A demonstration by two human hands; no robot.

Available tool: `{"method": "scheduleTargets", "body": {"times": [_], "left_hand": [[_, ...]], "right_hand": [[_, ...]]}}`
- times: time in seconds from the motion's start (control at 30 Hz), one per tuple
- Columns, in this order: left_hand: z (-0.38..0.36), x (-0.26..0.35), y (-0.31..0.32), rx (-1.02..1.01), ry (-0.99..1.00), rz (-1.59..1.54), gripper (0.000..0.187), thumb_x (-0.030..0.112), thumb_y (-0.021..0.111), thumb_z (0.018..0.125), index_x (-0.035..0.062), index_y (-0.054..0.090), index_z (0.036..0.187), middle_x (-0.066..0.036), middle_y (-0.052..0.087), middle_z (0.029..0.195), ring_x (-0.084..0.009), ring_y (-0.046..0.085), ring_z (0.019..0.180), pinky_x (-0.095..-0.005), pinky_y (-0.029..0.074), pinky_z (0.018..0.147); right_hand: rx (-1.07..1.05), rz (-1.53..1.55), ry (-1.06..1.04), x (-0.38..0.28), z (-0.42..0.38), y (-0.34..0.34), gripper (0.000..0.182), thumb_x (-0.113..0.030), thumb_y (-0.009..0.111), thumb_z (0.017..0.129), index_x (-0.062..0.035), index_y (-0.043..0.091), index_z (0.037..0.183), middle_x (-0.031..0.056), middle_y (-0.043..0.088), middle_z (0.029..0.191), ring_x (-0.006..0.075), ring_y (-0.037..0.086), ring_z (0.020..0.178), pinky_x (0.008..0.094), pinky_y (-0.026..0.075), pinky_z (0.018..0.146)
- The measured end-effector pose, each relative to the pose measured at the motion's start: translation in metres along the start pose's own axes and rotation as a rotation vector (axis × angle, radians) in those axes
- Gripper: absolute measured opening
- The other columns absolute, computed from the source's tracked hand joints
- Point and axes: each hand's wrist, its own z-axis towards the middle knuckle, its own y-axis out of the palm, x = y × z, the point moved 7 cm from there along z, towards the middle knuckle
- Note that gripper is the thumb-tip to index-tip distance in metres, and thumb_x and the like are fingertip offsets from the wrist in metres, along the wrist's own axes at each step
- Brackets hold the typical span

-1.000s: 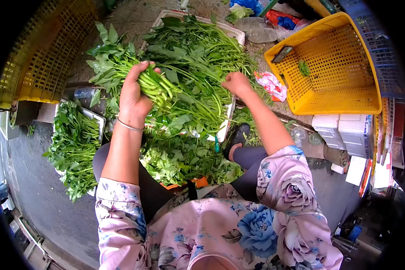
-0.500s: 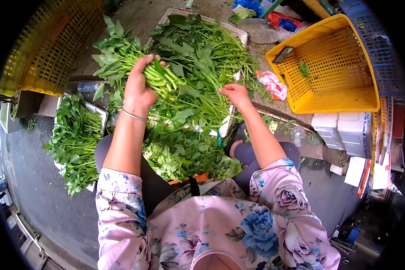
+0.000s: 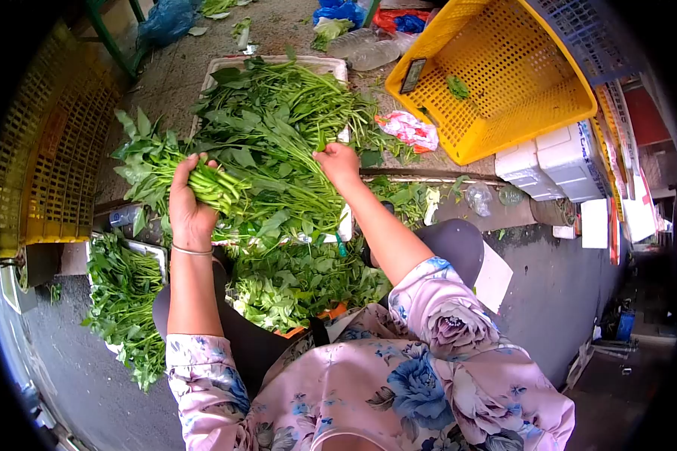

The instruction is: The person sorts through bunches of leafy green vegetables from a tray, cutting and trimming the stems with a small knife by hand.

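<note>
My left hand (image 3: pixel 191 209) is wrapped around a bunch of leafy greens (image 3: pixel 217 188), probably water spinach. Its thick cut stems point right and its leaves spread out to the left. Thumb and fingers of my right hand (image 3: pixel 338 161) are pinched together at the right side of a large heap of the same greens (image 3: pixel 267 143); a small green bit shows at the fingertips, perhaps a stem. That heap lies on a white foam tray (image 3: pixel 327 66). Below it, between my knees, are more loose leaves (image 3: pixel 293 282).
On the left, another pile of greens (image 3: pixel 128 301) lies on a white tray, below stacked yellow crates (image 3: pixel 60 143). A tilted yellow basket (image 3: pixel 504 83) holds a small leaf. Near it are a crumpled red-and-white bag (image 3: pixel 408 131), plastic bottles (image 3: pixel 372 54) and white foam boxes (image 3: pixel 557 161).
The view has shifted, so the surroundings sit further left. My left hand still grips the bunch, and my right hand stays pinched at the heap's right side.
</note>
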Motion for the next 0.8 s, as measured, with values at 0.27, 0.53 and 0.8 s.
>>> {"method": "scheduleTargets", "body": {"times": [0.27, 0.53, 0.8], "left_hand": [[-0.001, -0.008, 0.004, 0.009, -0.026, 0.041, 0.014, 0.01, 0.061, 0.076, 0.0049, 0.054, 0.087, -0.005, 0.06, 0.084, -0.0187, 0.056, 0.074, -0.0324, 0.048, 0.071], [-0.005, -0.01, 0.009, -0.004, -0.014, 0.022, 0.012, 0.008, 0.06, 0.077, 0.0043, 0.054, 0.086, -0.005, 0.059, 0.082, -0.0198, 0.056, 0.075, -0.0365, 0.048, 0.073], [-0.003, -0.006, 0.007, -0.02, -0.011, 0.007, 0.012, 0.008, 0.059, 0.077, 0.0033, 0.053, 0.087, -0.006, 0.058, 0.083, -0.0194, 0.056, 0.075, -0.0361, 0.048, 0.073]], "right_hand": [[0.193, 0.168, 0.059, 0.006, -0.046, -0.018, 0.019, -0.019, 0.068, 0.07, -0.0009, 0.062, 0.071, 0.0066, 0.062, 0.064, 0.0135, 0.055, 0.055, 0.0271, 0.042, 0.053], [0.228, 0.265, 0.208, 0.042, -0.037, -0.002, 0.014, -0.013, 0.067, 0.062, -0.0023, 0.058, 0.063, 0.0075, 0.06, 0.058, 0.0166, 0.056, 0.052, 0.0293, 0.044, 0.054], [0.162, 0.62, 0.329, 0.035, -0.046, -0.005, 0.015, -0.002, 0.065, 0.063, -0.0019, 0.05, 0.065, 0.0085, 0.059, 0.059, 0.014, 0.056, 0.053, 0.0246, 0.044, 0.047]]}}
